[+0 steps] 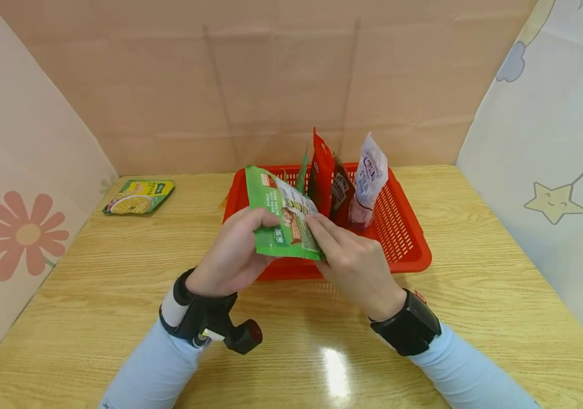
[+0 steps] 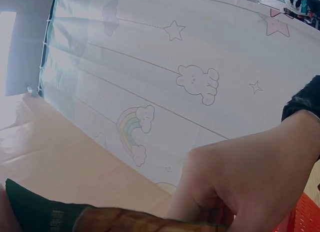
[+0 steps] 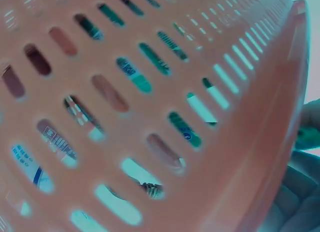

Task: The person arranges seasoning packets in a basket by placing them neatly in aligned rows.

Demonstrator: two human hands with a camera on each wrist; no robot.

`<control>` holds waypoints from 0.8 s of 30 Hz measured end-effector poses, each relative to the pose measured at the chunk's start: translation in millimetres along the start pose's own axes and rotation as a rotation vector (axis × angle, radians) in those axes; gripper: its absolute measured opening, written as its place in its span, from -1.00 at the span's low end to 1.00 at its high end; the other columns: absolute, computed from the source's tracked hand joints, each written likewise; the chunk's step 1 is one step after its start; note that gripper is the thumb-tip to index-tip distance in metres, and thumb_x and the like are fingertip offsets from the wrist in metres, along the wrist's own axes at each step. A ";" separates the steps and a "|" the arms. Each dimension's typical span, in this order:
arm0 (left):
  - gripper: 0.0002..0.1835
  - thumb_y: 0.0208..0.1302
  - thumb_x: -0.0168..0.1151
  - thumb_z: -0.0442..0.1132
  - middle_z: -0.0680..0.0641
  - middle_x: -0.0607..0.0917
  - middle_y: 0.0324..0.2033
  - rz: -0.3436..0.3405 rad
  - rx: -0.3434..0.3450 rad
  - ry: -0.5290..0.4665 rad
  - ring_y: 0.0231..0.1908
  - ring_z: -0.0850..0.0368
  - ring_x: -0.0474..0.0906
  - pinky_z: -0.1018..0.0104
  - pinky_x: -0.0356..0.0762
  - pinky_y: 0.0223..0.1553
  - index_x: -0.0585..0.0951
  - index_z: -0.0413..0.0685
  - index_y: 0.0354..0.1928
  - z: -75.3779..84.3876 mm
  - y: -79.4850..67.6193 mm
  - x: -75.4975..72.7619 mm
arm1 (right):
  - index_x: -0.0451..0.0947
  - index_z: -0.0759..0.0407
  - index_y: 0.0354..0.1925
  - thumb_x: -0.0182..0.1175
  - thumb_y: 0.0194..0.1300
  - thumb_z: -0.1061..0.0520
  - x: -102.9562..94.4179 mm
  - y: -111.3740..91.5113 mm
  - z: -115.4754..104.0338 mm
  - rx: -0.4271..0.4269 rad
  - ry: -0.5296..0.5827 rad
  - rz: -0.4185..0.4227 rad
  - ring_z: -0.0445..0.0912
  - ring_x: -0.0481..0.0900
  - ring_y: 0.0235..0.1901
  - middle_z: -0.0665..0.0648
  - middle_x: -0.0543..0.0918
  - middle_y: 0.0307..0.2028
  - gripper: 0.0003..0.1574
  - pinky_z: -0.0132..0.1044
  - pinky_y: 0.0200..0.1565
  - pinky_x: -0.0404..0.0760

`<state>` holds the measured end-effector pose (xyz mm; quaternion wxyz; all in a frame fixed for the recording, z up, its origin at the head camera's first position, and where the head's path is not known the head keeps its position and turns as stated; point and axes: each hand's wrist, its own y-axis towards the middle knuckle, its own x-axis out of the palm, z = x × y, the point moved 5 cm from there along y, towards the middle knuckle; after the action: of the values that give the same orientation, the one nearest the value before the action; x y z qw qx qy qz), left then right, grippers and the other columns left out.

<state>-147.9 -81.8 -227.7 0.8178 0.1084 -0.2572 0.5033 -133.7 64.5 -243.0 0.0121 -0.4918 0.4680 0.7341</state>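
Presently, the left hand point(image 1: 235, 250) pinched the left edge of a green, flat, printed plastic packet point(image 1: 287, 218), thumb on its face; the right hand point(image 1: 358, 264) pinched its right edge. Packet was held tilted over the near-left part of a red perforated plastic basket point(image 1: 416, 260), which held a glossy red pouch point(image 1: 322, 176), a dark brown pouch point(image 1: 340, 190) and a pale lilac pouch point(image 1: 369, 179).

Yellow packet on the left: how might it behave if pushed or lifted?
The yellow packet lies flat on the table, so it would probably slide rather than roll or tip. Its slim pouch shape suggests it may bend when lifted.
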 end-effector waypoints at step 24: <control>-0.42 0.31 -0.40 -0.33 -0.05 0.07 0.31 0.031 0.081 0.003 0.28 -0.06 0.03 0.10 0.10 0.25 -0.12 -0.04 0.38 31.1 -15.8 -19.1 | 0.55 0.22 0.02 0.21 0.18 -0.10 -45.5 10.8 57.2 0.047 0.134 0.081 0.01 0.64 -0.44 0.16 0.60 -0.04 -0.45 -0.37 -0.67 0.42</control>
<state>-150.7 -117.5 -210.2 0.8053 0.1367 -0.2371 0.5259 -156.1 118.5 -197.8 -0.0374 -0.5202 0.5043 0.6882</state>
